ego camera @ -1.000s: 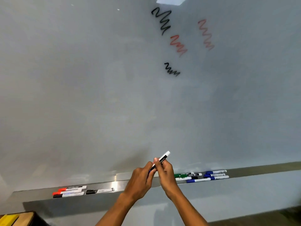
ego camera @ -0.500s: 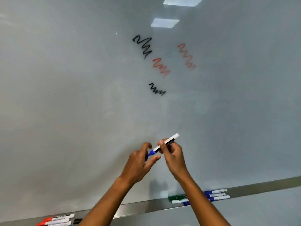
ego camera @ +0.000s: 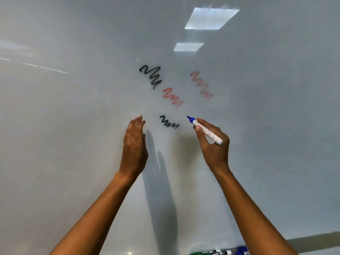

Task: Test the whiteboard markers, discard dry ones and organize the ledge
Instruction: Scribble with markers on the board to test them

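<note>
My right hand grips an uncapped blue marker with a white barrel. Its blue tip points up and left, close to the whiteboard, just right of the lower black scribble. My left hand is raised beside that scribble, seen edge-on with its fingers pointing up. Its palm side is hidden and no cap shows. Higher on the board are a larger black scribble and two red scribbles, the right one fainter.
At the bottom edge, green and black markers and blue markers lie on the metal ledge. Ceiling lights reflect in the board at the upper right.
The cap has come off the blue marker. Both hands have risen and moved apart, and the marker tip now points at the board. The view has tilted up, so most of the ledge is out of sight.
</note>
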The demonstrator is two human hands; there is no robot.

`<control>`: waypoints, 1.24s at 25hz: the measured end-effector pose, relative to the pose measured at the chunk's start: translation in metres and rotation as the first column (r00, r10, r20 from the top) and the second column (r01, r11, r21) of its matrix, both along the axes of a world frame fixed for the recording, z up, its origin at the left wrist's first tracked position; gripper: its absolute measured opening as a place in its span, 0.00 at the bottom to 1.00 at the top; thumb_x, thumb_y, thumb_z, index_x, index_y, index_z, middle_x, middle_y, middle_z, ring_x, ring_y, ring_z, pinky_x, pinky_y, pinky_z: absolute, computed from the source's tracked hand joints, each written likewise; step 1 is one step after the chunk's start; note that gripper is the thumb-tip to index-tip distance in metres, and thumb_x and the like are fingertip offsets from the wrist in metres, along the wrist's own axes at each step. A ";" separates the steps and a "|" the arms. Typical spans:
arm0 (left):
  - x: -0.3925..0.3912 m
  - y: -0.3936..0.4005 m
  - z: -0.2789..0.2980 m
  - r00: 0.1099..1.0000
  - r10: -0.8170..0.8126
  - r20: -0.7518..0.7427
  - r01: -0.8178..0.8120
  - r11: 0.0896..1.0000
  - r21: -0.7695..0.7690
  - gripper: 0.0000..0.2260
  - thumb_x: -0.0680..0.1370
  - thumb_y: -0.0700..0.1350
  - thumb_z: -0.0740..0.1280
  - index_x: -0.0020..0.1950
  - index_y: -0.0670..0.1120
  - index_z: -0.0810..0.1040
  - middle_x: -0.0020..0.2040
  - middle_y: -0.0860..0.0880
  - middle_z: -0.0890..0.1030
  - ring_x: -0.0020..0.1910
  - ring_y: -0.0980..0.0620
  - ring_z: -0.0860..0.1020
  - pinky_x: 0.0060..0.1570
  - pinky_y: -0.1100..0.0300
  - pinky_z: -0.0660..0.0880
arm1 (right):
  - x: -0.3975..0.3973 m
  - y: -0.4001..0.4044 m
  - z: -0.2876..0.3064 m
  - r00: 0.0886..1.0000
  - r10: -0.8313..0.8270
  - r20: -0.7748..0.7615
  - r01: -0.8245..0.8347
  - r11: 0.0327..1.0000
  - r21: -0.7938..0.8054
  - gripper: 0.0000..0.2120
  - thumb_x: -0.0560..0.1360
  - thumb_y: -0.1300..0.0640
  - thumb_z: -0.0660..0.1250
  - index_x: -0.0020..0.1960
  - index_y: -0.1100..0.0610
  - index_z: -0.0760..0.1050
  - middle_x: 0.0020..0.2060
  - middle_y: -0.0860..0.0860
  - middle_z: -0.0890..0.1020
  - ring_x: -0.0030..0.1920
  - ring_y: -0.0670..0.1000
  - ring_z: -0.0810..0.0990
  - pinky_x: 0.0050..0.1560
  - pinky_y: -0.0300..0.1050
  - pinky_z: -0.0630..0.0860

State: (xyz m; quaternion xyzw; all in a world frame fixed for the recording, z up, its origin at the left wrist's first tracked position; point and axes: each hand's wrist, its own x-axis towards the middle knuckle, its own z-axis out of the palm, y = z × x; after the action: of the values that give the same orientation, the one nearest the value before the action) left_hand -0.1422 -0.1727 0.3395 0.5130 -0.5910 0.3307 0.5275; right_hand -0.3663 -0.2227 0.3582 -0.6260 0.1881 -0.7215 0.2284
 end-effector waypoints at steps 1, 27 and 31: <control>0.003 -0.006 0.000 0.999 0.014 0.029 -0.014 1.000 0.009 0.21 0.81 0.30 0.58 0.74 0.36 0.65 0.76 0.39 0.65 0.76 0.39 0.61 0.74 0.44 0.61 | 0.000 -0.006 0.002 0.998 -0.048 -0.028 0.047 0.998 -0.045 0.12 0.76 0.58 0.72 0.60 0.55 0.82 0.51 0.46 0.85 0.55 0.49 0.82 0.54 0.44 0.80; 0.023 -0.065 -0.019 0.961 0.242 0.134 -0.223 0.964 -0.146 0.20 0.82 0.40 0.56 0.75 0.41 0.64 0.76 0.36 0.62 0.77 0.33 0.55 0.74 0.35 0.53 | 0.016 -0.082 0.000 0.928 -0.356 -0.113 0.268 0.845 -0.463 0.12 0.77 0.55 0.66 0.57 0.58 0.82 0.48 0.49 0.85 0.49 0.46 0.79 0.48 0.51 0.75; 0.021 -0.064 -0.019 0.965 0.225 0.133 -0.203 0.966 -0.157 0.20 0.82 0.39 0.56 0.74 0.40 0.64 0.76 0.36 0.63 0.77 0.33 0.56 0.74 0.35 0.53 | 0.014 -0.085 0.000 0.873 -0.476 -0.108 0.375 0.796 -0.476 0.13 0.78 0.52 0.65 0.56 0.57 0.82 0.46 0.50 0.85 0.48 0.49 0.79 0.46 0.50 0.74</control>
State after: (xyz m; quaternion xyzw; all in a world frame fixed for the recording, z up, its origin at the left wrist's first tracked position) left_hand -0.1207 -0.2371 0.3205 0.5088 -0.5447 0.4647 0.4780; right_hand -0.3526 -0.3077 0.3579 -0.6786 0.1811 -0.7031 -0.1106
